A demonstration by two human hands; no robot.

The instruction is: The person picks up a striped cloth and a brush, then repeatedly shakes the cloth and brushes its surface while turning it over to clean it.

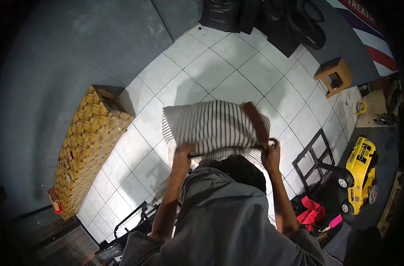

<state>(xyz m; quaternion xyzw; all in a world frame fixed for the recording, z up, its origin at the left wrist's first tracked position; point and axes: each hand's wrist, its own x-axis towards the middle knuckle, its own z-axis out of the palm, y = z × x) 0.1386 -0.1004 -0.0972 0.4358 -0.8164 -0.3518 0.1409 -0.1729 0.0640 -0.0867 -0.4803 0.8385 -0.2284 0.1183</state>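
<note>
A white cloth with dark stripes (206,126) is stretched out in front of my body, above the tiled floor. A brown strip (256,122) runs along its right part. My left hand (182,156) is closed on the near left edge of the striped cloth. At the near right corner, my right hand (271,157) grips the edge, with a small dark loop showing beside the fingers. The cloth's near edge is partly hidden by my hands and dark clothing.
To the left stands a woven-patterned box-like cabinet (89,150). A yellow toy car (360,175), a black frame (315,159) and red cloth (311,212) are at the right. Farther off are a wooden stool (334,77) and black bags (220,15).
</note>
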